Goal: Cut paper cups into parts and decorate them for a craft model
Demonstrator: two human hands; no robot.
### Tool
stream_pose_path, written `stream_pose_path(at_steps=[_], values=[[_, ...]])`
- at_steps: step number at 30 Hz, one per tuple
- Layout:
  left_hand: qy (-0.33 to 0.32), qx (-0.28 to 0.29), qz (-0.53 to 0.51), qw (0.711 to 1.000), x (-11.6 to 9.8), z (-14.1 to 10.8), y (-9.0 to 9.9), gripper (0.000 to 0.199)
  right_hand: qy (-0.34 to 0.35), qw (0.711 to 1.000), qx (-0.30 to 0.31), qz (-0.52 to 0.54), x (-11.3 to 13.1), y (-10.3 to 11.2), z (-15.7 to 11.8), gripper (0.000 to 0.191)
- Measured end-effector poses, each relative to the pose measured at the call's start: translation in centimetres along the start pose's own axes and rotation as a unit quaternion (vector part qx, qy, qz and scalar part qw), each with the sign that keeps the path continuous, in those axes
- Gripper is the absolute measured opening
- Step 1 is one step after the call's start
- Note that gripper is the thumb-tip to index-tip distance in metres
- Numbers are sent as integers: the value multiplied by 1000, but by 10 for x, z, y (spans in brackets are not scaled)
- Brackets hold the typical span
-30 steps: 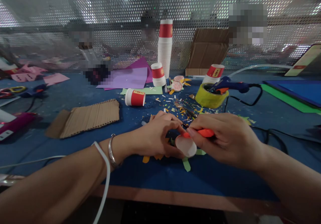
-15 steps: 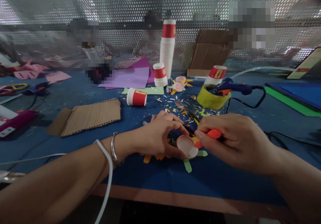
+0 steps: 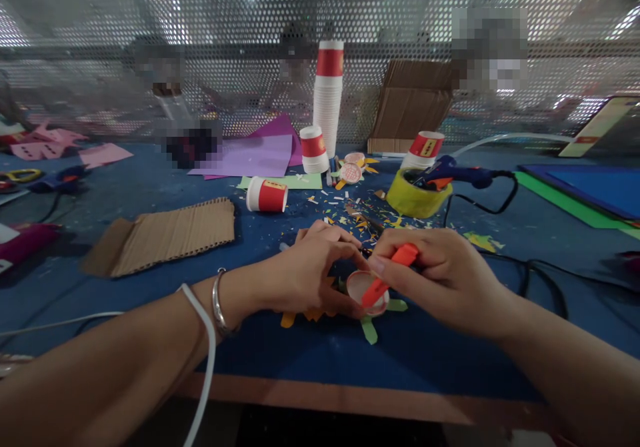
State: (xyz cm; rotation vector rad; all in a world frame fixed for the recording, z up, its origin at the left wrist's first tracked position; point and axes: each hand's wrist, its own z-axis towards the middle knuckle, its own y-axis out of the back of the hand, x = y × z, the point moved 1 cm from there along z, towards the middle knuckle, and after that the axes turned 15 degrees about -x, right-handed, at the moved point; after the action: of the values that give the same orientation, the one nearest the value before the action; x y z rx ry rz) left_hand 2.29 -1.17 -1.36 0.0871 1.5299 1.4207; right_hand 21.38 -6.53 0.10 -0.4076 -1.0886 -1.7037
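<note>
My left hand is closed at the near middle of the table, thumb and fingers gripping the rim of a cut-off paper cup bottom. Green paper strips stick out from under this shallow white piece, and orange paper pieces lie beside it below my hand. In my right hand is an orange-red marker, pinched between thumb and fingers. It slants down over the inside of the cup bottom; whether its tip touches I cannot tell.
Paper scraps litter the table beyond my hands. A glue gun rests on a yellow tape roll, its black cord trailing right. Corrugated cardboard, a tipped paper cup and a tall cup stack stand around.
The marker has swung from the right edge of the cup bottom to a steeper slant over its inside. My right hand moved left; my left hand keeps its grip. The view shifted slightly.
</note>
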Motion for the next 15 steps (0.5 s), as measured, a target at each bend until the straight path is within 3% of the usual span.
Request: stream_pose_path(at_steps=[15], values=[[-1, 9, 4, 1000, -2, 1, 1, 53, 44, 995, -72, -50, 0, 3, -2, 27]])
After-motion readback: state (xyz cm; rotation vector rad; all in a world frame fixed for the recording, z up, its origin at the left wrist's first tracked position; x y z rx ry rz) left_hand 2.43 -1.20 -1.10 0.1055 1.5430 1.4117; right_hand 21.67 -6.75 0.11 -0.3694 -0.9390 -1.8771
